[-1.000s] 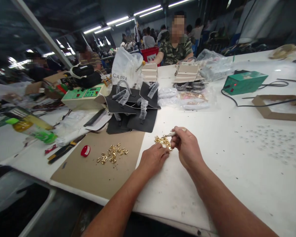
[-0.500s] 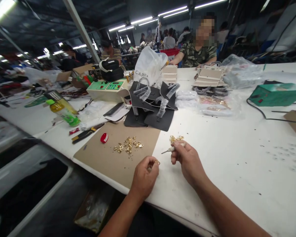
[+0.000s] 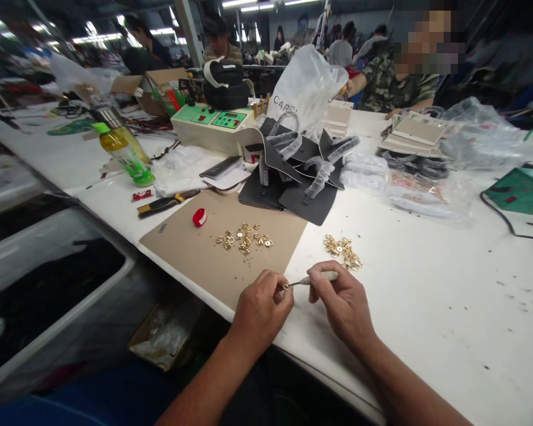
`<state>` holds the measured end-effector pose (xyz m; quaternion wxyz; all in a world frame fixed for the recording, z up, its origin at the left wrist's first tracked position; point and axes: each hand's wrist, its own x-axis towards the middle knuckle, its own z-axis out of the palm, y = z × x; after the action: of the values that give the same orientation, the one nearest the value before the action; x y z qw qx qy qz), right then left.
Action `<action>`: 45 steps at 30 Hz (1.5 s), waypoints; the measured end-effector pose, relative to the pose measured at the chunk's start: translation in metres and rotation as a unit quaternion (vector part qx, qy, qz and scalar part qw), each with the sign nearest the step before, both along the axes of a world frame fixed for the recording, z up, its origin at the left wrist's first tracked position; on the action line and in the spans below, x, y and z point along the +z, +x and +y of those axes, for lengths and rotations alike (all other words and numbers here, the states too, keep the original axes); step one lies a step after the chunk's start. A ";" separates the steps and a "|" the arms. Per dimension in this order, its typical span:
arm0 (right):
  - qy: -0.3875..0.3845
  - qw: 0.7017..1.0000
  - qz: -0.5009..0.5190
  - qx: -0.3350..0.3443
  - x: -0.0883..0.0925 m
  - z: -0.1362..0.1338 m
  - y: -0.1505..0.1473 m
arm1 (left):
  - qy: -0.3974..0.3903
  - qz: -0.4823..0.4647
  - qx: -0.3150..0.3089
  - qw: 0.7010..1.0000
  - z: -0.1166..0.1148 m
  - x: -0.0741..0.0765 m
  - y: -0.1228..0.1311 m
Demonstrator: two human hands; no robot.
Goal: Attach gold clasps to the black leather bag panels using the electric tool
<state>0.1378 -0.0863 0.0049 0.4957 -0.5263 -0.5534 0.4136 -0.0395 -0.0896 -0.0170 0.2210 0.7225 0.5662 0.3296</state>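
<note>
Drawn back from the pile (image 3: 343, 249) toward the bench (image 3: 426, 284) near edge, fingers of the left hand (image 3: 262, 305) now pinch one ring (image 3: 286, 286), and the right hand (image 3: 342, 299) pinches a tool (image 3: 313, 279), tip newly touching it.

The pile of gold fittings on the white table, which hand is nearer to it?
Right. The right hand, holding a small tool, is just in front of the pile of gold fittings; the left hand, pinching one gold ring, is farther off, toward the brown cardboard.
</note>
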 end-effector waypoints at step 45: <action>-0.023 0.958 -0.145 0.248 0.043 0.010 -0.048 | 0.099 0.043 0.050 0.993 -0.026 0.023 -0.087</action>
<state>0.0893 -0.0761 0.0474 0.2800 -0.4381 -0.7227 0.4553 -0.1269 -0.1156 0.0063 0.1070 0.7249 0.5751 0.3638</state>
